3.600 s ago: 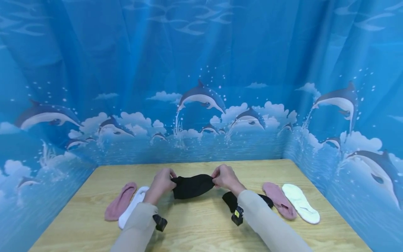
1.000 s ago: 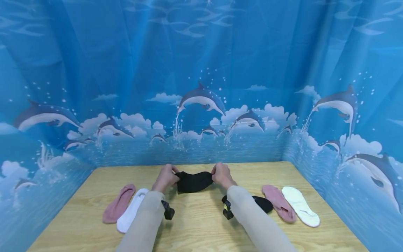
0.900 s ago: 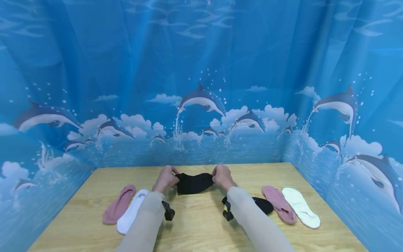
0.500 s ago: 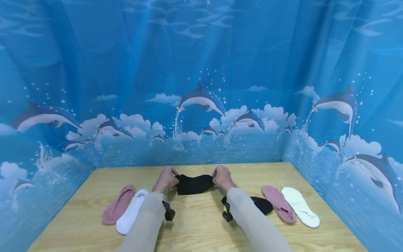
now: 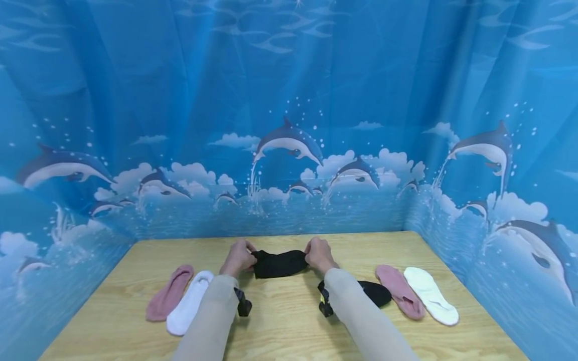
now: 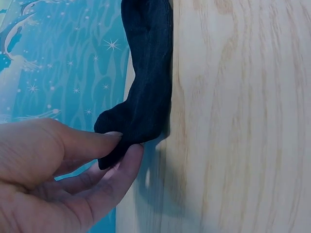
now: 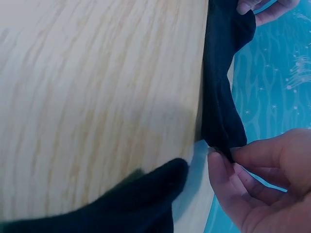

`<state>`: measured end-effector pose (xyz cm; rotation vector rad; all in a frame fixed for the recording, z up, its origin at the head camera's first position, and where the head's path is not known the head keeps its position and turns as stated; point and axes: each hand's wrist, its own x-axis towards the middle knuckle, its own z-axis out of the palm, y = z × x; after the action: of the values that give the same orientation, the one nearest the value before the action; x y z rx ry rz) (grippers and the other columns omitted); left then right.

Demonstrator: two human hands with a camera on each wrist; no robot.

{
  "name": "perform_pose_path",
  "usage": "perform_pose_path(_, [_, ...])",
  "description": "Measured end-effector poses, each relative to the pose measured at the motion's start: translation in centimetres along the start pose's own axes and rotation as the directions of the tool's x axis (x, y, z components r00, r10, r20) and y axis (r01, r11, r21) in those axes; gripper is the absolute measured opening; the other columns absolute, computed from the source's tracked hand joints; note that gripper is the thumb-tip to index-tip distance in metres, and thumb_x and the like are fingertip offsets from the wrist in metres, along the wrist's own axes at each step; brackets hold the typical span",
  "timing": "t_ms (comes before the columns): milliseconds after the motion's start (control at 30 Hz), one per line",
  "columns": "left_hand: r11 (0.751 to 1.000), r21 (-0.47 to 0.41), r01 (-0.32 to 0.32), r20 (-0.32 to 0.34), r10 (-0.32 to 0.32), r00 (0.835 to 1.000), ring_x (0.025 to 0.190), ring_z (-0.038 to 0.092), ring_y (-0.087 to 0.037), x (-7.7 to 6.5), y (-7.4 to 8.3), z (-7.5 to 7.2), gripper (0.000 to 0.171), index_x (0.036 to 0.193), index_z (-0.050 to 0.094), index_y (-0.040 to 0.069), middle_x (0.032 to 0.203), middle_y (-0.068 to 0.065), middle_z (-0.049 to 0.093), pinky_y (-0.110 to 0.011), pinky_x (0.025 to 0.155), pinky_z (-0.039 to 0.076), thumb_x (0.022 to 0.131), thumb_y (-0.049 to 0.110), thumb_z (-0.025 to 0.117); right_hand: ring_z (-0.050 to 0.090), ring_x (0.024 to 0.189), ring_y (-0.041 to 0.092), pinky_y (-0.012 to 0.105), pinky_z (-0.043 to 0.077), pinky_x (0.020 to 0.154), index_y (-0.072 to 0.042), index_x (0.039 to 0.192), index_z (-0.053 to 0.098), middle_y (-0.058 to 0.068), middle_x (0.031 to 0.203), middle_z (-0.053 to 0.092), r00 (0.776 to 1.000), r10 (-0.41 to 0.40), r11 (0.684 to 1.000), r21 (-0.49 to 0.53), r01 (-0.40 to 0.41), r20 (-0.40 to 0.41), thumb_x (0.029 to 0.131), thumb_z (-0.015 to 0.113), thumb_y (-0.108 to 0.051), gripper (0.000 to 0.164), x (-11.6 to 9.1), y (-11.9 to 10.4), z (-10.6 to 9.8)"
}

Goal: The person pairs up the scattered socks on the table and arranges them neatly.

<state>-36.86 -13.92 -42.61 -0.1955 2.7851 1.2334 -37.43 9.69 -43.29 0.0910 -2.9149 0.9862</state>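
Stretched between my two hands is a black sock (image 5: 280, 264), held near the back of the wooden table. My left hand (image 5: 239, 257) pinches its left end; in the left wrist view the thumb and fingers (image 6: 130, 162) grip the sock's corner. The opposite end is pinched by my right hand (image 5: 319, 254), thumb against fingers in the right wrist view. A second black sock (image 5: 377, 293) lies on the table, partly hidden under my right forearm; its tip also shows in the right wrist view.
At the left lie a pink sock (image 5: 170, 295) and a white sock (image 5: 188, 305), the white one partly behind my left sleeve. Another pink sock (image 5: 399, 291) and white sock (image 5: 431, 296) lie at the right. A blue dolphin-print curtain (image 5: 289, 125) surrounds the wooden table (image 5: 280, 326).
Since the oldest frame, both hands have shifted slightly toward the back with the black sock, drawing a little closer together. Over the last second they have hardly moved.
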Motion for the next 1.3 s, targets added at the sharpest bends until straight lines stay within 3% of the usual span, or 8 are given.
perform_pose_path(867, [1.000,0.019,0.007,-0.020,-0.007,1.000,0.076,0.070,-0.024,0.72,-0.48,0.53,0.025,0.108,0.069,-0.001,0.122,-0.026,0.065,-0.032,0.063,0.059,0.085,-0.008,0.066,0.070,0.089,0.031,0.044,0.061,0.082,-0.002,0.086,0.073,0.013,0.094,0.073,1.000,-0.001,0.998,-0.071,0.001,-0.009,0.085,0.067,0.007,0.011,0.01,0.35,-0.04])
perform_pose_path(1300, [1.000,0.022,0.001,-0.026,-0.001,1.000,0.080,0.070,-0.025,-0.06,0.07,0.49,0.021,0.105,0.069,-0.002,0.115,-0.024,0.067,-0.032,0.063,0.059,0.086,-0.010,0.066,0.071,0.093,0.033,0.046,0.061,0.084,-0.001,0.090,0.075,0.014,0.098,0.074,1.000,0.009,0.997,-0.079,-0.008,0.005,0.086,0.069,0.007,0.011,0.69,0.83,0.35])
